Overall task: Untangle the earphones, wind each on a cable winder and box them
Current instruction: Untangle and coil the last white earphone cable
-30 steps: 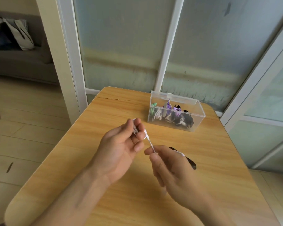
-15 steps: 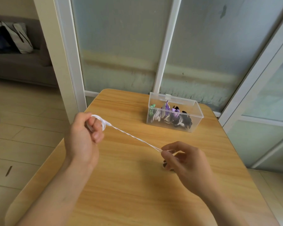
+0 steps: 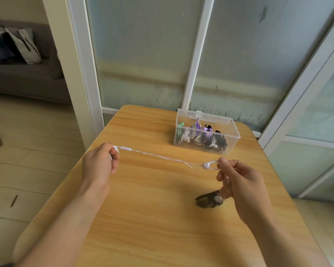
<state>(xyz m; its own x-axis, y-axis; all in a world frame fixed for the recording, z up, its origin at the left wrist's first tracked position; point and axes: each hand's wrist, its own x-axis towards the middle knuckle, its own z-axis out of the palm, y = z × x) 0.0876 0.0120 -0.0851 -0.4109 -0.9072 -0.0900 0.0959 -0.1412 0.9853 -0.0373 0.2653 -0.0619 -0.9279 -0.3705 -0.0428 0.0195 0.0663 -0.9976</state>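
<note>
A white earphone cable (image 3: 158, 156) stretches taut above the wooden table (image 3: 162, 218) between my two hands. My left hand (image 3: 99, 160) grips one end, with the cable looped in its curled fingers. My right hand (image 3: 237, 182) pinches the other end just behind a white earbud (image 3: 205, 165). Under my right hand a dark cable winder (image 3: 208, 201) lies on the table, partly hidden by my fingers. At the back right stands a clear plastic box (image 3: 231, 139) holding several wound earphones in green, white, purple and black.
The table's left edge (image 3: 52, 199) drops to a tiled floor. Frosted glass door panels (image 3: 147, 54) stand right behind the table. A grey sofa (image 3: 25, 78) with a bag is far off at the left.
My hands have drawn apart, first the left going left, then the right going right, and the cable now runs longer between them. An earbud has come into sight beside my right fingers.
</note>
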